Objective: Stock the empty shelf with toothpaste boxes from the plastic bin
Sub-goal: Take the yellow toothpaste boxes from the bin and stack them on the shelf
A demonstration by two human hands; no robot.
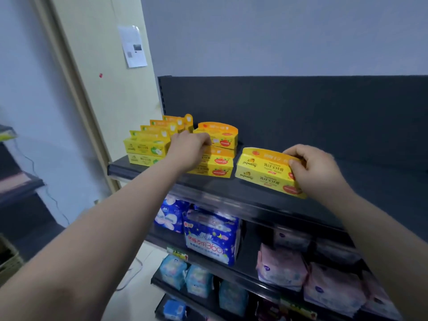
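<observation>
On the dark top shelf (254,191) stand yellow toothpaste boxes. A row with green apple prints (146,147) sits at the far left. Beside it is an orange-topped stack (217,163) with another pair (220,135) behind it. My left hand (190,144) has its fingers curled over the top of the front orange stack. My right hand (317,167) grips the right end of two stacked yellow boxes (264,170), which rest on the shelf near its front edge, upside down by their print. The plastic bin is out of view.
The shelf runs on to the right of the held boxes. The lower shelves hold blue packs (210,237) and pink packs (280,267). A cream pillar (104,89) with a paper notice (133,46) stands left of the shelving. Dark shelves (18,181) stand at far left.
</observation>
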